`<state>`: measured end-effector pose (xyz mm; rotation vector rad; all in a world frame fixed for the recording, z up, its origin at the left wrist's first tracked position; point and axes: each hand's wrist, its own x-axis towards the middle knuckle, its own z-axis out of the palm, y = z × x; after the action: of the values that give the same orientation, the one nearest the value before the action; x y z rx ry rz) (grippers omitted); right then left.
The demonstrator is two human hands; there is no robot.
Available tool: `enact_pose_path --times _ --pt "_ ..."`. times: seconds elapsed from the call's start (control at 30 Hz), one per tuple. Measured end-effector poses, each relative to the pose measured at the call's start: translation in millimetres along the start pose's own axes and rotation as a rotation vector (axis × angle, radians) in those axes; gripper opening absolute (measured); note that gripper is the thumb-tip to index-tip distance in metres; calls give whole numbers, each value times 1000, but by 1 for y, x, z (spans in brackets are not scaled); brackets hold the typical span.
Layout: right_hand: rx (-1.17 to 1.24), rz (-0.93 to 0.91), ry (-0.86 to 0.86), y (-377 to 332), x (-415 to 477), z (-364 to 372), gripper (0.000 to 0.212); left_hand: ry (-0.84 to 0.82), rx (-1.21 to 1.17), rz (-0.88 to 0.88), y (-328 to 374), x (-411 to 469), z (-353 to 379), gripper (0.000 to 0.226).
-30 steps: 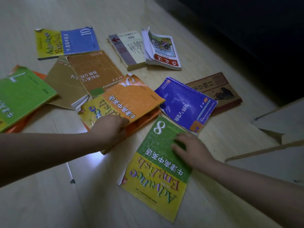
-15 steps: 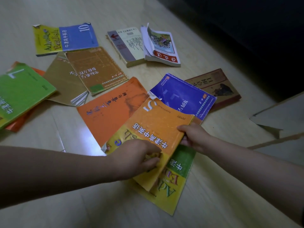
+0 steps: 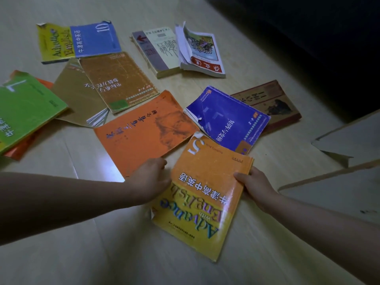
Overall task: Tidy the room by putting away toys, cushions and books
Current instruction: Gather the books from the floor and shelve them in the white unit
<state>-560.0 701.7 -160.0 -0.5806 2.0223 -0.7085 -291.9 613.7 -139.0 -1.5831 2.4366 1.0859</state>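
An orange and yellow English book numbered 5 point(image 3: 205, 198) lies on the pale wooden floor point(image 3: 61, 233) right in front of me. My right hand point(image 3: 255, 186) grips its right edge, thumb on the cover. My left hand point(image 3: 150, 179) holds its left edge, with the fingers hidden behind that edge. A plain orange book point(image 3: 141, 130) lies just beyond my left hand. A blue book point(image 3: 228, 118) lies past the top of the numbered book, partly over a brown book point(image 3: 271, 101).
More books lie scattered farther out: a green one point(image 3: 24, 112) at the left, two tan ones point(image 3: 117, 81), a yellow and blue one point(image 3: 82, 40), a thick white one point(image 3: 160, 50) and a curled open one point(image 3: 203, 52). Cardboard flaps point(image 3: 339, 196) sit at the right, dark furniture point(image 3: 308, 38) behind.
Both hands slid the book numbered 5 off the plain orange book and down onto the green book numbered 8, which it now covers fully. My left hand moved to its left edge.
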Motion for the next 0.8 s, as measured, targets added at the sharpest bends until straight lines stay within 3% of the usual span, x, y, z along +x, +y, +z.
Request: enact_pose_path --times 0.07,0.13,0.23,0.3,0.4,0.47,0.67,0.8 --pt "-85 -38 35 2 -4 3 19 -50 -3 -14 1 -3 6 32" --pt "-316 -102 117 1 -6 2 25 -100 -13 -9 2 -4 9 28" --pt "-622 -174 293 -8 -9 -3 58 -130 -19 -4 3 -5 10 26" --pt "-764 -384 346 -19 -6 -11 67 -139 -22 -5 4 -6 10 26" --pt "-980 -649 115 -37 6 -18 54 -140 -33 -18 7 -6 11 26" --pt "-992 -578 -22 -42 11 -12 56 -143 -59 -31 8 -6 10 26" --pt "-996 -466 16 -25 9 3 73 -133 -108 -101 6 -7 11 31" --pt "-992 -401 1 -20 3 0 79 -160 -16 -207 2 -5 12 39"
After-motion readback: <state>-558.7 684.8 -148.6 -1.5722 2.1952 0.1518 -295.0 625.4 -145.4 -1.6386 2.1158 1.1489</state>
